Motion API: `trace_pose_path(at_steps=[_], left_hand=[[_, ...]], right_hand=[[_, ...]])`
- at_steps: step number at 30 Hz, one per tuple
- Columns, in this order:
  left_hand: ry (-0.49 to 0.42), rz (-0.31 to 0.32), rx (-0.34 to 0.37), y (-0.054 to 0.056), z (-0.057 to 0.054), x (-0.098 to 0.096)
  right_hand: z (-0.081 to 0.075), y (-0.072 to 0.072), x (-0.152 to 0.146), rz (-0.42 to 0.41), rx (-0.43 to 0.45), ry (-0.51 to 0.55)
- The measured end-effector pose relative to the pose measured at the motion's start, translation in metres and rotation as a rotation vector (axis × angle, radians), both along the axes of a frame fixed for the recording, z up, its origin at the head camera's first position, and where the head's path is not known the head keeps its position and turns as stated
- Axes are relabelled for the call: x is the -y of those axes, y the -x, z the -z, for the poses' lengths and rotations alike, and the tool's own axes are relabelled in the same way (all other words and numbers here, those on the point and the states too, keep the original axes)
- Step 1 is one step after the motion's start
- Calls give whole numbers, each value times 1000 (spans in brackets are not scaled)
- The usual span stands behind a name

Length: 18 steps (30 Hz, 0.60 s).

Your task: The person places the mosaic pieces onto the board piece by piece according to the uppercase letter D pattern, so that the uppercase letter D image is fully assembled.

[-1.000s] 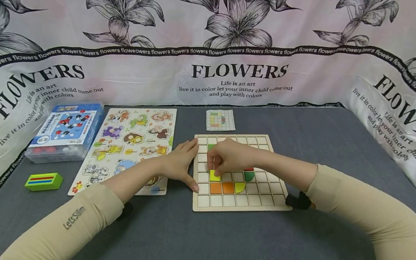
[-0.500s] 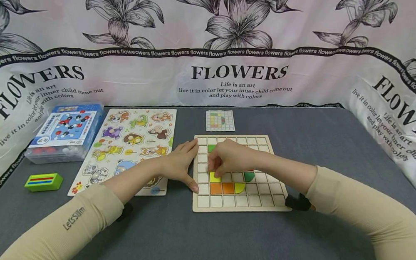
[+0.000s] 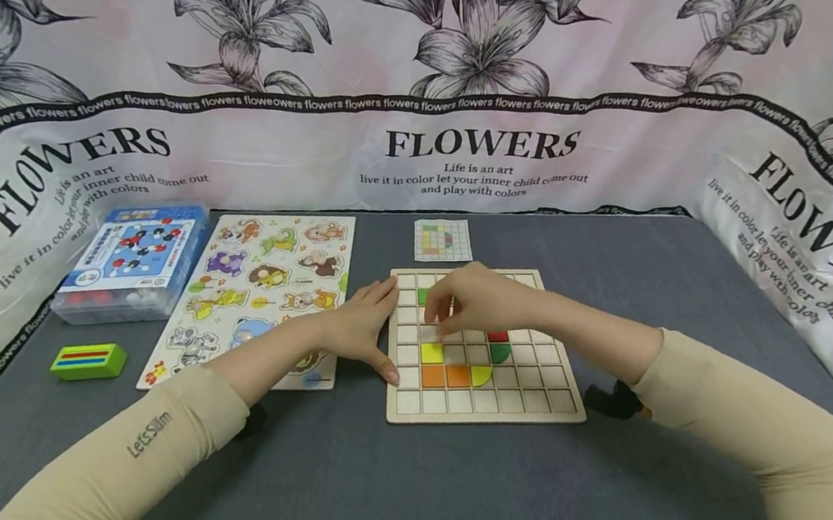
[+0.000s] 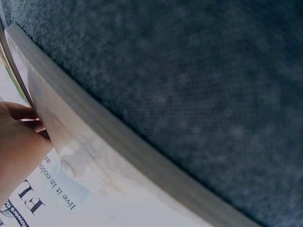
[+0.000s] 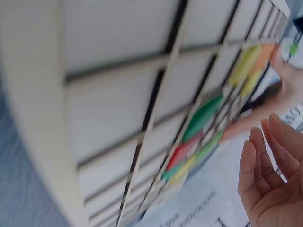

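A wooden grid board (image 3: 460,400) lies on the grey cloth, with several coloured tiles in its cells. My left hand (image 3: 361,326) rests at the board's left edge, fingers and thumb extended along it. Over the board's upper left part, my right hand (image 3: 476,300) hovers with fingers loosely bent and nothing between them, as the right wrist view of that hand (image 5: 272,175) shows. Just below its fingertips sits a yellow square tile (image 3: 431,353). Orange tiles (image 3: 433,375), a rounded yellow tile (image 3: 480,375), a red tile (image 3: 498,337) and a dark green tile (image 3: 501,354) lie nearby.
Behind the grid board lies a small pattern card (image 3: 441,241). To the left are an animal puzzle board (image 3: 258,303), a plastic box of molecule-model parts (image 3: 132,262) and a green striped block (image 3: 88,362). A flower-printed curtain (image 3: 286,155) closes off the back.
My right hand has lifted off the yellow square tile and shifted slightly up and to the right, so the tile and the red one show more fully. My left hand has stayed in place.
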<state>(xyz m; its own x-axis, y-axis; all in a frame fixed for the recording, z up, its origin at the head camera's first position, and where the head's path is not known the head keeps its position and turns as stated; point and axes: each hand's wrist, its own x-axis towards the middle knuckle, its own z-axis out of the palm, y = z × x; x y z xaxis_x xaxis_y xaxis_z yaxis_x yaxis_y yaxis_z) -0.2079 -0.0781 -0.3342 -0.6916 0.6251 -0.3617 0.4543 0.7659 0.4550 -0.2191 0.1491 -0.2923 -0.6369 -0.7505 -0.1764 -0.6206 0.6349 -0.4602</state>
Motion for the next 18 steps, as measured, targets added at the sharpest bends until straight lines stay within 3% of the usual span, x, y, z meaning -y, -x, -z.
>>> trace_pose_path(at_steps=[8,18], left_hand=[[-3,11,-11,-2,-2,-1],[-1,11,-14,-1,-1,-2]], right_hand=[[-14,11,-43,116,6,24],[-9,22,-96,243,-1,-10]])
